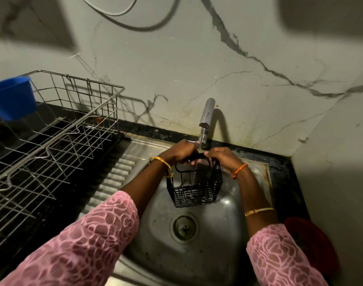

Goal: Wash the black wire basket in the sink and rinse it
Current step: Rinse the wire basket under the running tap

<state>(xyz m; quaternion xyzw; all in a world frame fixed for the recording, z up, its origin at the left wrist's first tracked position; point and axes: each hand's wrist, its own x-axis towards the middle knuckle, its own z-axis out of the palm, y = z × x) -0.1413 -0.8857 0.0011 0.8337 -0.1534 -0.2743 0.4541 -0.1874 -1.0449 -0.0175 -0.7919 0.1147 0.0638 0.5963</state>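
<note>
A small black wire basket [195,190] hangs above the steel sink [224,240], right under the tap [205,116]. A thin stream of water falls from the tap into the basket. My left hand [179,151] grips the basket's top rim on the left side. My right hand [221,156] grips the same rim on the right side. The basket's open side faces up and its grid bottom sits above the sink's drain [183,226].
A large metal dish rack [52,129] stands on the dark counter to the left, with a blue plastic tub [11,98] behind it. A ribbed drainboard [114,178] joins the sink's left side. A red lid [312,244] lies at the right. The marble wall is close behind.
</note>
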